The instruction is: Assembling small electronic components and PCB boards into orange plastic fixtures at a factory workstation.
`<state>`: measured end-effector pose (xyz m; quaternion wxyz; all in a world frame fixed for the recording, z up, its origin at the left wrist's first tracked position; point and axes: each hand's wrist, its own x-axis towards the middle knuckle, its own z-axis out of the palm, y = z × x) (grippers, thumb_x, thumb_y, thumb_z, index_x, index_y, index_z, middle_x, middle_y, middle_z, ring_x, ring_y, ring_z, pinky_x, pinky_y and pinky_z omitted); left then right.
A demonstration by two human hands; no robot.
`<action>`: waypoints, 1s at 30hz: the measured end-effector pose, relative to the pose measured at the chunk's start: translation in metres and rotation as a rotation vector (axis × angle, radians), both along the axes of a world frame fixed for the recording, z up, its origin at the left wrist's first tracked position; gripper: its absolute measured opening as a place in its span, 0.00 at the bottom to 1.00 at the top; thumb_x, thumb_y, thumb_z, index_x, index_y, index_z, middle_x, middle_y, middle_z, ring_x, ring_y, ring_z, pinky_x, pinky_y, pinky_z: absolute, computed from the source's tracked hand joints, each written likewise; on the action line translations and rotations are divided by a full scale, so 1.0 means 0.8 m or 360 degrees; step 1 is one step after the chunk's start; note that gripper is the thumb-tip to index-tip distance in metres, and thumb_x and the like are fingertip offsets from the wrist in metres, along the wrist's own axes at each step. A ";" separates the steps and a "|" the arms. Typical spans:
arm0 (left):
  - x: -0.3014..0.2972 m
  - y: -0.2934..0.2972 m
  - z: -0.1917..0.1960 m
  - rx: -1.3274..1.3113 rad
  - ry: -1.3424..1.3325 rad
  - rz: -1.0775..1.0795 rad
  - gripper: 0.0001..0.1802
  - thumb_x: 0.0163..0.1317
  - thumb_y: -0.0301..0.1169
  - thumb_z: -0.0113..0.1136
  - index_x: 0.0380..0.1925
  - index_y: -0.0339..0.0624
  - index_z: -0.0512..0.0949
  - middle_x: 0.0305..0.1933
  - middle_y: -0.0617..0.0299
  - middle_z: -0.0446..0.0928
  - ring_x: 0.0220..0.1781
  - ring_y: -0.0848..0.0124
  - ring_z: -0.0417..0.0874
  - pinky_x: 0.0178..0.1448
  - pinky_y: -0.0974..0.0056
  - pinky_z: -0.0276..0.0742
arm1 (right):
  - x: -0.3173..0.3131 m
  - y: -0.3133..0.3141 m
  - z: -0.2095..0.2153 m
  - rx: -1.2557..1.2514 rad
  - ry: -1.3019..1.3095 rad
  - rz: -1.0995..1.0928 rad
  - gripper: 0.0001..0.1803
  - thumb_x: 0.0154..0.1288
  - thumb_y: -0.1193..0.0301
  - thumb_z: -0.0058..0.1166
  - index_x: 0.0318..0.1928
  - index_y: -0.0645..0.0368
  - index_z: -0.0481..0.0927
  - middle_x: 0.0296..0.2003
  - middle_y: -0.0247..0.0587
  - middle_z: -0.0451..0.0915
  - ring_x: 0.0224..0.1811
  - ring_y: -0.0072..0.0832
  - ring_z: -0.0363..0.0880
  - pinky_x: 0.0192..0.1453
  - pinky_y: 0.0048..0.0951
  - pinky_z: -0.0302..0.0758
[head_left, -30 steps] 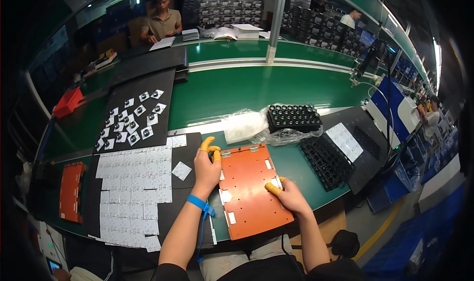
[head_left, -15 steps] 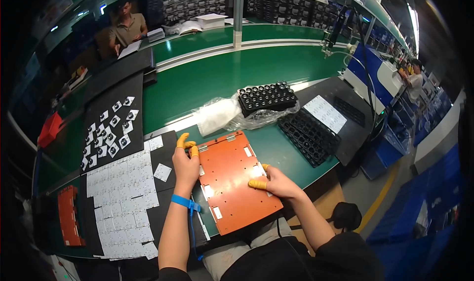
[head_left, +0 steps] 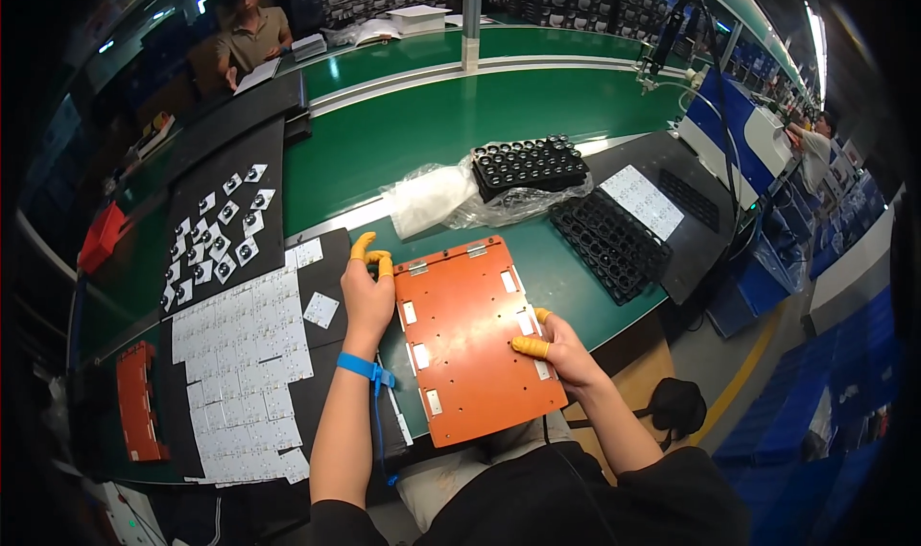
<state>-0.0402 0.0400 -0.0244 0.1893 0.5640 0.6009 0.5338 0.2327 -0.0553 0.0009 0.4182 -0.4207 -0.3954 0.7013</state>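
A flat orange fixture board with small holes, metal hinges on its far edge and pale inserts along its sides lies tilted over the table's near edge. Its right side is gripped by my right hand, thumb on top and the other fingers mostly hidden beneath. Just beside the board's far left corner is my left hand, with yellow finger cots, fingers partly stretched and nothing visible in them. To its left, white square circuit boards form a large sheet, with a loose white square nearby.
Several white pieces with black lenses sit on a black mat at left. A second orange fixture stands near the left edge. Ahead are a filled black tray on plastic wrap and another black tray. A co-worker sits across.
The view has shifted slightly. My right hand and the board's near right corner have moved a little to the right. My left index finger points more upward.
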 end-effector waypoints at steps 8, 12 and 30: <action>-0.007 0.000 -0.005 -0.0021 0.0033 0.0045 0.20 0.59 0.24 0.56 0.52 0.36 0.76 0.38 0.44 0.79 0.40 0.50 0.81 0.45 0.54 0.76 | 0.003 0.005 -0.012 0.0013 0.0227 0.0027 0.34 0.60 0.75 0.60 0.63 0.74 0.60 0.52 0.53 0.76 0.50 0.32 0.81 0.55 0.31 0.79; -0.001 0.008 -0.013 -0.0002 0.0047 0.0045 0.18 0.57 0.26 0.57 0.49 0.37 0.78 0.38 0.40 0.78 0.42 0.45 0.80 0.47 0.49 0.75 | 0.007 0.000 -0.012 0.0093 0.0298 -0.0001 0.31 0.62 0.73 0.56 0.64 0.71 0.63 0.52 0.49 0.77 0.49 0.31 0.81 0.55 0.30 0.78; 0.002 0.007 -0.010 -0.0144 0.0165 -0.0016 0.14 0.59 0.30 0.56 0.38 0.28 0.78 0.39 0.40 0.78 0.45 0.44 0.78 0.52 0.49 0.74 | 0.010 -0.010 -0.029 0.0194 0.0133 0.0069 0.42 0.57 0.68 0.65 0.66 0.71 0.59 0.54 0.48 0.74 0.54 0.31 0.78 0.59 0.32 0.75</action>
